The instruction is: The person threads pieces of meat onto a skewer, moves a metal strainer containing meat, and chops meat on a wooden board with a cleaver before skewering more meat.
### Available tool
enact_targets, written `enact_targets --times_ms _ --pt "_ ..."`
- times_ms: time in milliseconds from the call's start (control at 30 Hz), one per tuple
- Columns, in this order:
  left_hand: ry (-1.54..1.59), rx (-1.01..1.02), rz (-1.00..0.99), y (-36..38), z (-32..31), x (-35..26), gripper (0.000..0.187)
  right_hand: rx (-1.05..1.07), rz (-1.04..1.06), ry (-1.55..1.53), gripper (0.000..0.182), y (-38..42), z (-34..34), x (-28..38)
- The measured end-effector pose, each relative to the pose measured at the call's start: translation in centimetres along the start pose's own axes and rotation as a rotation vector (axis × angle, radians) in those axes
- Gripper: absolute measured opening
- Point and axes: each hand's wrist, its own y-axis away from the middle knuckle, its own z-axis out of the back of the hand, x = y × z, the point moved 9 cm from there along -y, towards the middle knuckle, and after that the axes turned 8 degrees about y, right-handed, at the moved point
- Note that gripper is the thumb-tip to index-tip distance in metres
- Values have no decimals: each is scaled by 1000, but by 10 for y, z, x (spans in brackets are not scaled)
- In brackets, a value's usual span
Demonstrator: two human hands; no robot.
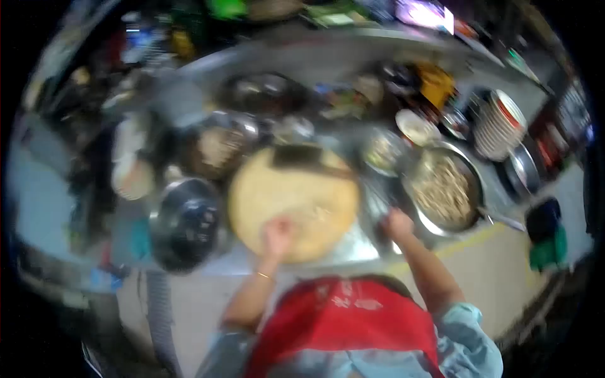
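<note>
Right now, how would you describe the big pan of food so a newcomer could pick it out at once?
Start at the round wooden board in the middle of the metal counter, under the left hand. Look just right of it, past the right hand. The pan is wide, shallow and steel, full of pale chopped food, with a handle pointing lower right; the neighbouring bowls are smaller.

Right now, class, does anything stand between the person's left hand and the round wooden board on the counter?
Nothing visible does. The left hand already lies on the round wooden board, near its front edge. The right hand is off to the board's right, beside the wide pan of food. The picture is blurred, so finer detail cannot be told.
</note>
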Motion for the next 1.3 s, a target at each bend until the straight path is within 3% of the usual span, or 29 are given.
enact_targets --times_ms 33,67,100,200,233,267,300,333,400,433,500,567,633,667,700,767,833,900,967,1033,1100,1167,1300 --pt "-106 -17 -39 5 5 6 9 -22 66 -19 25 -11 -17 -1" --pt "-27 -38 30 16 8 -29 11 199 -34 4 25 -24 -49 -13" --pt "-105 -69 -135 16 6 -21 13 94 9 -36 24 -30 -53 -15" --pt "225 -20 -27 23 -8 -19 18 -72 70 -20 21 -49 -73 -29" --pt "355 -11 -20 22 -14 -11 18 -140 83 -84 26 -39 -49 -21" --pt "291 -29 -36 25 -14 -14 19 36 17 -196 36 -36 -48 -24" --pt "225 -48 -48 29 -13 -22 19 65 -48 -229 36 -43 -59 -35" --pt "157 -68 -59 28 -9 -26 19 47 23 -162 36 -54 -70 -40" --pt "191 -77 -70 25 -8 -23 19 -11 -2 -329 32 -51 -66 -38" --pt "207 -75 -76 25 -10 -20 19 -18 103 -280 30 -77 -100 -59" --pt "191 -69 -95 23 -9 -19 18 -28 173 -319 32 -62 -72 -29" --pt "178 -35 -80 24 -7 -28 17 126 170 -670 22 -83 -100 -43" --pt "185 21 -25 24 -6 -38 16 79 183 -741 13 -85 -104 -50" --pt "207 -8 -51 24 -5 -40 16 -41 212 -634 12 -85 -99 -50" --pt "232 -30 -75 24 -7 -39 17 -157 233 -522 15 -79 -89 -46" --pt "235 -57 -95 24 -10 -31 19 20 69 -803 26 -64 -101 -46" --pt "186 -16 -37 27 -11 -37 22 182 -143 -1005 25 -25 -80 -28" --pt "162 34 39 23 -9 -40 24 174 -34 -722 33 -7 -63 -21" --pt "111 55 53 26 -4 -46 26 226 -113 -898 35 24 -46 -7" --pt "98 51 -5 26 -2 -46 26 246 -175 -851 34 50 -33 -6" --pt "169 19 -92 26 -6 -35 24 269 -87 -732 34 60 -33 -11" --pt "206 25 -18 26 -4 -35 17 281 -29 -608 34 76 -17 -10" --pt "189 47 32 16 -3 -11 11 165 -132 -767 33 106 3 -20"
